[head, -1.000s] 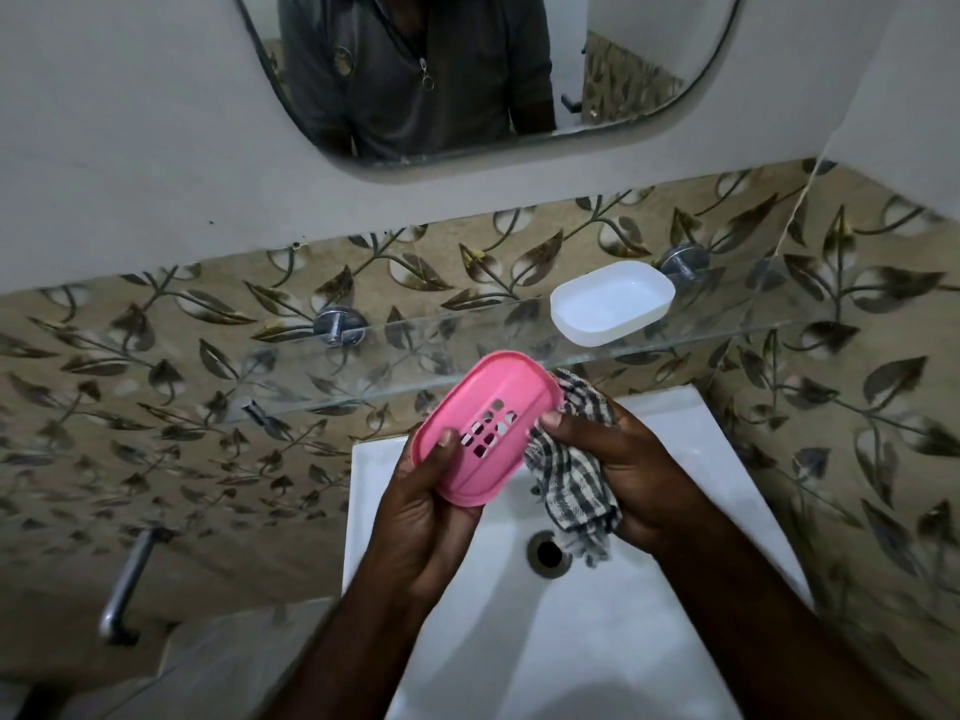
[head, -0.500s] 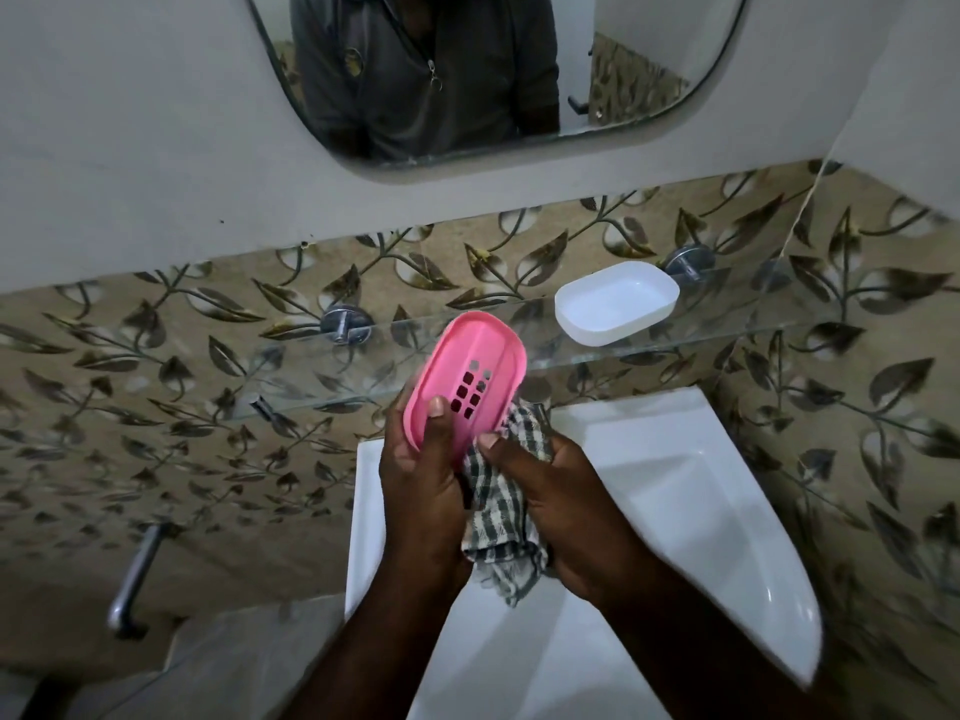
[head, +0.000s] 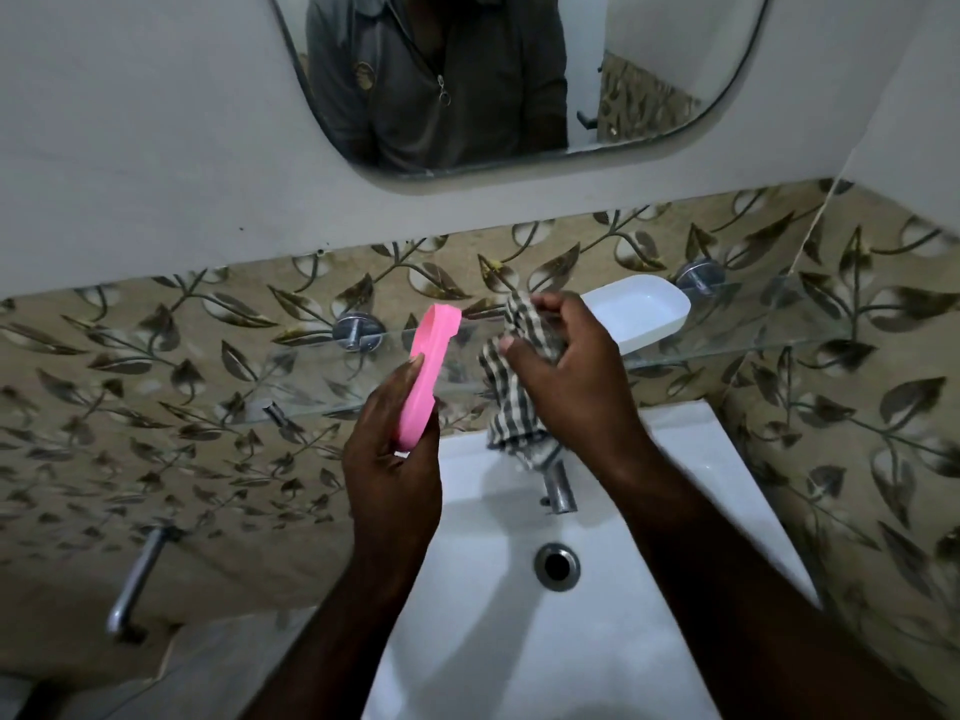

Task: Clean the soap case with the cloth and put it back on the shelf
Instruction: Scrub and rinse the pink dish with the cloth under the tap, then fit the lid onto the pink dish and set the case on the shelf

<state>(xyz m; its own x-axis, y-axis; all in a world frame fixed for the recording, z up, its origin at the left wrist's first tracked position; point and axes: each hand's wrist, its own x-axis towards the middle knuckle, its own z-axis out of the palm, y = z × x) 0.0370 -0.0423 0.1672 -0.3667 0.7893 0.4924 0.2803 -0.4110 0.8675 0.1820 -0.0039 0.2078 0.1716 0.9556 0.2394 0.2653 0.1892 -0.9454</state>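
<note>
My left hand (head: 392,467) grips the pink soap case part (head: 429,371) by its lower end, turned edge-on and upright in front of the glass shelf (head: 753,339). My right hand (head: 571,371) holds the bunched checked cloth (head: 514,402) a short gap to the right of the pink part, not touching it. The cloth hangs down over the tap. The white soap case part (head: 644,317) lies open side up on the shelf, just behind my right hand.
A white basin (head: 691,459) with a drain (head: 557,565) and a chrome tap (head: 558,485) sits below my hands. A wall tap (head: 136,584) sticks out at the lower left. A mirror (head: 649,96) hangs above. Leaf-patterned tiles close in on the right.
The pink part has turned from face-on to edge-on in my left hand. My right hand with the cloth has come off it and risen toward the shelf.
</note>
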